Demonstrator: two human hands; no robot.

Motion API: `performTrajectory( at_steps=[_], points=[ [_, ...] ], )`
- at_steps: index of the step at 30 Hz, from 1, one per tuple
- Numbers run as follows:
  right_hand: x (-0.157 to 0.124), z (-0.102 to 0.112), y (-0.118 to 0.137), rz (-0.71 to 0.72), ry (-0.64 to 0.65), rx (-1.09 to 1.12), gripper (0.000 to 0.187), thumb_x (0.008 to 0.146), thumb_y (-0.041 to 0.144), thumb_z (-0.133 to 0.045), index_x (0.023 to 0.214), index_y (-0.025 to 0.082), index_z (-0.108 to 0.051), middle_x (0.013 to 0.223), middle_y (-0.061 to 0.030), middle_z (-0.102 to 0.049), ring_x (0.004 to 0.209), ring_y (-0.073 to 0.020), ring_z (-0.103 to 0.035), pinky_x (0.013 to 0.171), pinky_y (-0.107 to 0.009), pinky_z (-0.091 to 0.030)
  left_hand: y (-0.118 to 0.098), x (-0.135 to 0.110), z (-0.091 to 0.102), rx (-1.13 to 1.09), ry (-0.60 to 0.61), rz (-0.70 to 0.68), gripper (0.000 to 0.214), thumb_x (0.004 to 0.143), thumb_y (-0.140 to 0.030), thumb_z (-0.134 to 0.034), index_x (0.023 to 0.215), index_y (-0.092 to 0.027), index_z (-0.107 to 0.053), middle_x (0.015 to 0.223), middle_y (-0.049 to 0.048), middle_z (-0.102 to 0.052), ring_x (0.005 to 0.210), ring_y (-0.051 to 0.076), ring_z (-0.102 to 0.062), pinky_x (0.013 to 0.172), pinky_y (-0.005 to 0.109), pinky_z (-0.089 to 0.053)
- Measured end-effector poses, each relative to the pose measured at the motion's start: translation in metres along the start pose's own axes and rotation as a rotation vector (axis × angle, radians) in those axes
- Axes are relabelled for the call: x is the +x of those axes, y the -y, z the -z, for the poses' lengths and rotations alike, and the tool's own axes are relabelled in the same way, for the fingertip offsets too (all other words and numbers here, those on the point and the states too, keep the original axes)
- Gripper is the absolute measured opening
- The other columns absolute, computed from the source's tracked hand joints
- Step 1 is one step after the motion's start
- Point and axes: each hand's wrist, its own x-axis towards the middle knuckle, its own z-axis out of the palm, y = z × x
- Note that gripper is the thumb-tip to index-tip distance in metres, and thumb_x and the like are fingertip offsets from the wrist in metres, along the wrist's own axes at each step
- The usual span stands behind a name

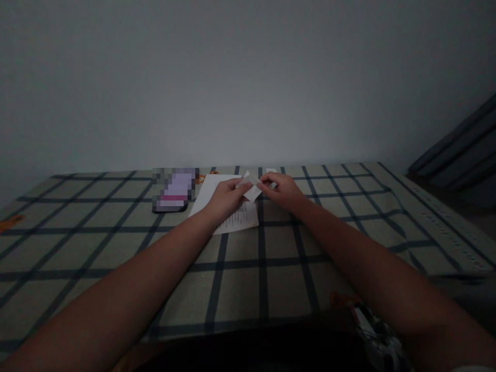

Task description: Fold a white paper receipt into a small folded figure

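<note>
My left hand (227, 197) and my right hand (282, 189) meet over the far middle of a checked tablecloth (240, 279). Both pinch a small folded piece of white paper (252, 187) between them, the left from the left side, the right from the right. Under the hands lies a white printed sheet (236, 217), flat on the cloth. Both forearms reach in from the near edge.
A dark phone (173, 192) with a lit, blurred screen lies left of the sheet. A small white scrap (271, 170) lies by the far edge. A plain wall stands behind the table. A dark curtain (461, 150) hangs at the right. The light is dim.
</note>
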Motion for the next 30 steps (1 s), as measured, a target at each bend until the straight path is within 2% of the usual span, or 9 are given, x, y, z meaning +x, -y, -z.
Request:
performTrajectory(
  at_steps=[4,9,13,16,19,24,26,30],
  points=[
    [0.000,-0.002,-0.002,0.001,0.009,-0.032,0.018,0.086,0.032,-0.058,0.090,0.016,-0.065,0.083,-0.0034,-0.066,0.074,-0.0139,-0.059,0.064,-0.025,-0.041,0.000,0.002,0.001,0.045,0.013,-0.030,0.027,0.075,-0.041,-0.070,0.084,-0.015,-0.073,0.073,0.0060,-0.067,0.057,0.013,-0.056,0.049,0.023,-0.041],
    [0.000,-0.002,-0.004,-0.017,0.033,-0.062,0.017,0.086,0.032,-0.059,0.087,0.016,-0.065,0.079,-0.0023,-0.065,0.072,-0.0135,-0.057,0.064,-0.025,-0.041,-0.004,-0.001,-0.001,0.096,0.035,-0.037,0.027,0.075,-0.041,-0.070,0.088,-0.017,-0.074,0.067,0.0043,-0.065,0.053,0.012,-0.054,0.048,0.024,-0.039],
    [0.001,0.000,-0.004,0.035,0.028,-0.091,0.025,0.089,0.037,-0.057,0.079,0.016,-0.064,0.073,-0.0014,-0.061,0.069,-0.0127,-0.054,0.066,-0.026,-0.040,-0.005,-0.004,-0.002,0.124,-0.002,-0.035,0.034,0.075,-0.040,-0.070,0.102,-0.019,-0.073,0.068,0.0043,-0.065,0.055,0.015,-0.056,0.048,0.025,-0.040],
    [0.001,0.000,-0.004,0.034,0.019,-0.080,0.022,0.089,0.035,-0.056,0.082,0.016,-0.066,0.077,-0.0025,-0.064,0.073,-0.0133,-0.056,0.068,-0.026,-0.041,-0.005,-0.003,-0.002,0.140,-0.026,-0.044,0.038,0.075,-0.039,-0.071,0.108,-0.021,-0.071,0.068,0.0033,-0.065,0.053,0.014,-0.055,0.048,0.024,-0.040],
    [0.001,-0.003,-0.006,-0.042,0.003,0.040,0.019,0.087,0.034,-0.060,0.090,0.017,-0.067,0.084,-0.0037,-0.068,0.076,-0.0141,-0.060,0.068,-0.026,-0.044,-0.005,-0.001,-0.001,0.142,-0.032,-0.058,0.036,0.074,-0.038,-0.072,0.105,-0.021,-0.072,0.070,0.0032,-0.066,0.054,0.012,-0.054,0.049,0.023,-0.041],
    [0.001,-0.009,-0.011,-0.161,-0.021,0.281,0.024,0.080,0.040,-0.067,0.087,0.017,-0.064,0.083,-0.0030,-0.067,0.076,-0.0144,-0.062,0.070,-0.028,-0.048,-0.004,0.002,-0.001,0.047,-0.060,-0.061,0.034,0.072,-0.034,-0.073,0.103,-0.019,-0.073,0.084,0.0055,-0.070,0.063,0.014,-0.059,0.055,0.024,-0.046],
    [0.001,-0.008,-0.010,-0.181,-0.030,0.288,0.025,0.081,0.041,-0.066,0.086,0.017,-0.064,0.081,-0.0028,-0.066,0.073,-0.0137,-0.060,0.067,-0.027,-0.047,-0.004,0.001,-0.002,0.002,-0.056,-0.051,0.033,0.072,-0.033,-0.074,0.101,-0.018,-0.073,0.088,0.0064,-0.071,0.066,0.014,-0.061,0.056,0.024,-0.047],
    [0.000,-0.004,-0.006,-0.153,-0.067,0.145,0.024,0.083,0.039,-0.063,0.081,0.015,-0.063,0.075,-0.0022,-0.063,0.068,-0.0130,-0.057,0.065,-0.026,-0.045,-0.005,-0.001,-0.004,-0.077,-0.005,-0.014,0.025,0.073,-0.031,-0.073,0.092,-0.017,-0.074,0.089,0.0069,-0.070,0.072,0.014,-0.062,0.060,0.024,-0.049]
  ],
)
